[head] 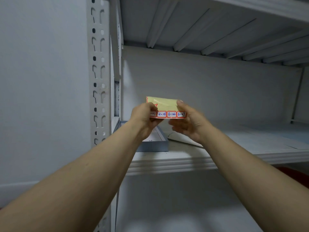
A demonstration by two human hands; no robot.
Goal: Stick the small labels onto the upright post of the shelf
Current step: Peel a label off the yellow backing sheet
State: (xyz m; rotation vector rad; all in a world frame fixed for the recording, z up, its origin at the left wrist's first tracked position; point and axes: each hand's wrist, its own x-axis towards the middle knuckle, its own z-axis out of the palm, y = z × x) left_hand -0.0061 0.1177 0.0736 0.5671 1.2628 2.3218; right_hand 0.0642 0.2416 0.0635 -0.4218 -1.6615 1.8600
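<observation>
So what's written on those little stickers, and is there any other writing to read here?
"3-03": second label on the sticker sheet, handwritten, last digit unsure.
"6-02": third label.
"6-09": fourth label, blurry.
"-01": first label, its start hidden by the left hand.
Paper on the shelf under the right hand: marks too small to read.

Dim, cool, even light; soft focus; wide-angle bending at edges.

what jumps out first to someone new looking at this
The yellow label sheet at centre, pinched between left hand and right hand, with a row of red-bordered handwritten labels along its bottom edge. Left of it rises the slotted post.
</observation>
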